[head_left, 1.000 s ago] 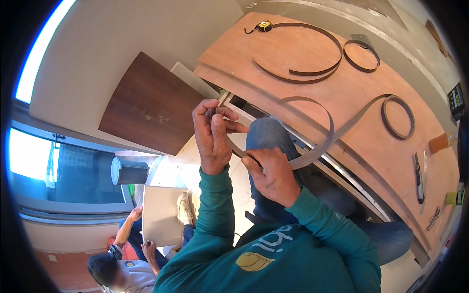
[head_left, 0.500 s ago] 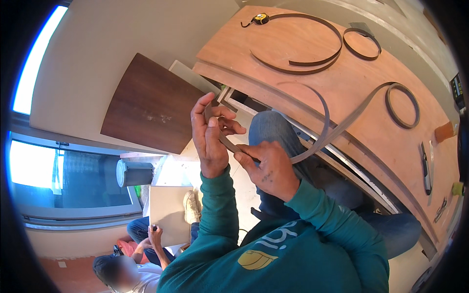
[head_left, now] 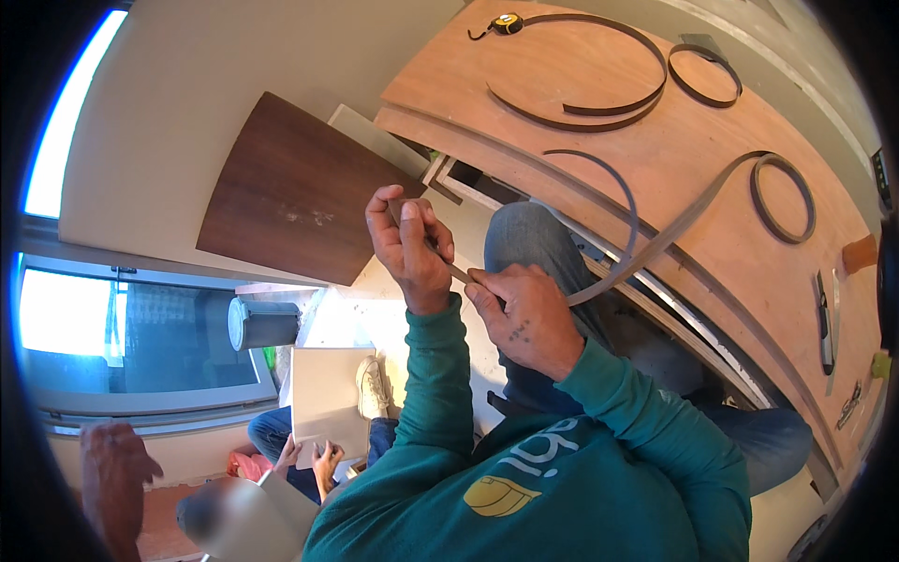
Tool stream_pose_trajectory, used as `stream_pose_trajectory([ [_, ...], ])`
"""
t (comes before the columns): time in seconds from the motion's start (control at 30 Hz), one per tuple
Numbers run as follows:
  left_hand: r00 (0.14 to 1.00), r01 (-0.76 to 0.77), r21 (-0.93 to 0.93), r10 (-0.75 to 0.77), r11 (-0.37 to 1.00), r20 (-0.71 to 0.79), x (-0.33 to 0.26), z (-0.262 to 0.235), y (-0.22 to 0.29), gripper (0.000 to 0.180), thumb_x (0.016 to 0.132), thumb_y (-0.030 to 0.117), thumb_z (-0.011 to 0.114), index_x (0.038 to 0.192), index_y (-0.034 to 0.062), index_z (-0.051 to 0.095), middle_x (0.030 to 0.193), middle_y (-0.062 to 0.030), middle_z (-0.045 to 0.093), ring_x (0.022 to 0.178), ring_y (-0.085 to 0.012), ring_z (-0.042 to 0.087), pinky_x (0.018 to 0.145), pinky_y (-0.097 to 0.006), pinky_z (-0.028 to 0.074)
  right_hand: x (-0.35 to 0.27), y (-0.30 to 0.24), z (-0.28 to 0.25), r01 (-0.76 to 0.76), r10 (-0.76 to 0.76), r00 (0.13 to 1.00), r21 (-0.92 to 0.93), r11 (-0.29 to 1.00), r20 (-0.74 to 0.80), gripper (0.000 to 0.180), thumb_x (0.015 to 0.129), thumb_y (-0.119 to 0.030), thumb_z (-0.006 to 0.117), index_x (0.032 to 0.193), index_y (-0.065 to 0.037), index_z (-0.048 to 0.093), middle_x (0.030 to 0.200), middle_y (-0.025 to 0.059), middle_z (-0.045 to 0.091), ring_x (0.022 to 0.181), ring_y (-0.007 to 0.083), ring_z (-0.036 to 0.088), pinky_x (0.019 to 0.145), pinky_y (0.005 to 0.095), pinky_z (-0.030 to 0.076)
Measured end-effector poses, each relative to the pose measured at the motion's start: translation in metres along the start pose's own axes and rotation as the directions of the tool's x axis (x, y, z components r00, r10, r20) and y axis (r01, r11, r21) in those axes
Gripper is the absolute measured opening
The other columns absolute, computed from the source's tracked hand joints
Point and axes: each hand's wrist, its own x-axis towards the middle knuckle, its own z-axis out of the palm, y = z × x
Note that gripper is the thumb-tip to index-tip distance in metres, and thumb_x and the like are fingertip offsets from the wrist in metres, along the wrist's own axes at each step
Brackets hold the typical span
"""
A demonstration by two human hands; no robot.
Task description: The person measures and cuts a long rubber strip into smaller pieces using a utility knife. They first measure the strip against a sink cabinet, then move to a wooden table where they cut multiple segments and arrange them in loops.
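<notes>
A long, thin brown-grey edge banding strip (head_left: 682,223) runs from a loose coil on the table down across my lap to my hands. My left hand (head_left: 412,245), raised, pinches its end between thumb and fingers. Lower and to the right, my right hand (head_left: 526,314) is closed round the same strip, with a short stretch of it showing between the two hands. Another length of the strip curves up past my knee onto the table edge. My palms hide the parts they grip.
On the wooden table (head_left: 693,169) lie dark banding coils (head_left: 646,98), a yellow tape measure (head_left: 507,23) and a utility knife (head_left: 825,332). A brown panel (head_left: 290,192) leans left. Lower left, a seated person holds a pale panel (head_left: 328,403); another person's hand (head_left: 114,468) is nearer. A bucket (head_left: 262,323) stands behind.
My left fingers have curled closer round the strip, and that hand has shifted slightly right. Another person's hand has come in at the lower left. The seated person's hands have moved.
</notes>
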Motion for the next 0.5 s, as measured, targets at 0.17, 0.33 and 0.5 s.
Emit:
stream_pose_trajectory([
  [0.17,0.992,0.040,0.036,-0.036,0.999,-0.120,0.005,0.012,0.005,0.026,0.115,0.034,0.042,0.128,0.0124,0.050,0.078,-0.0019,0.047,0.046,-0.0061,0.036,0.036,-0.022,0.029,-0.005,0.005,0.003,0.113,-0.115,0.993,-0.067,0.991,-0.033,0.029,0.102,-0.023,0.063,0.120,-0.004,0.074,0.089,0.0198,0.066,0.084,0.0404,0.061,0.077,0.0506,0.048],
  [0.33,0.966,-0.197,0.147,0.218,0.969,-0.136,0.009,0.028,0.037,0.031,0.115,0.038,0.044,0.129,0.0110,0.049,0.077,-0.0033,0.044,0.046,-0.0073,0.033,0.036,-0.023,0.029,-0.018,0.028,-0.018,0.275,-0.281,0.959,-0.300,0.914,0.024,0.026,0.100,-0.020,0.061,0.119,-0.005,0.067,0.095,0.0126,0.063,0.093,0.0334,0.060,0.083,0.0472,0.047],
  [0.5,0.937,-0.274,0.258,0.318,0.926,-0.146,0.017,0.041,0.072,0.034,0.114,0.039,0.045,0.131,0.0092,0.049,0.078,-0.0035,0.045,0.048,-0.0083,0.036,0.038,-0.024,0.032,-0.026,0.072,-0.064,0.336,-0.378,0.926,-0.460,0.822,0.000,0.024,0.095,-0.017,0.059,0.116,-0.007,0.066,0.100,0.0092,0.061,0.100,0.0300,0.060,0.092,0.0439,0.048],
])
